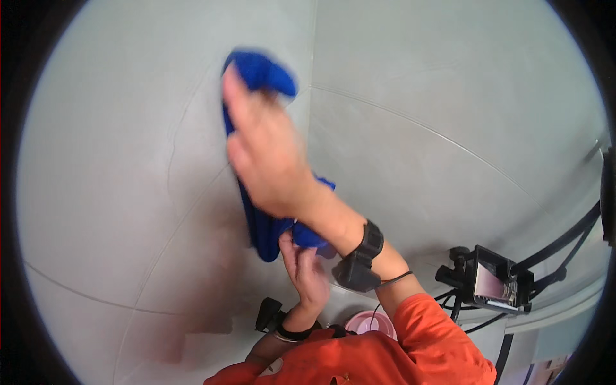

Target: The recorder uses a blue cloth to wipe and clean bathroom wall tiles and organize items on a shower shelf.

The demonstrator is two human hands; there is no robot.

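Observation:
A blue cloth lies against the grey tiled wall, left of the corner where two walls meet. My right hand, blurred, reaches across in front with its palm on the cloth; the cloth shows beyond its fingers and below its edge. Lower down, my left hand pinches a hanging, bunched part of the same cloth between thumb and fingers. Both wrists wear black strapped devices, and a thin cable runs from the right one.
A pink basin stands below, close to my body. At the lower right is a black holder with a flat item in it, attached to black tubes and cables. The second tiled wall extends to the right.

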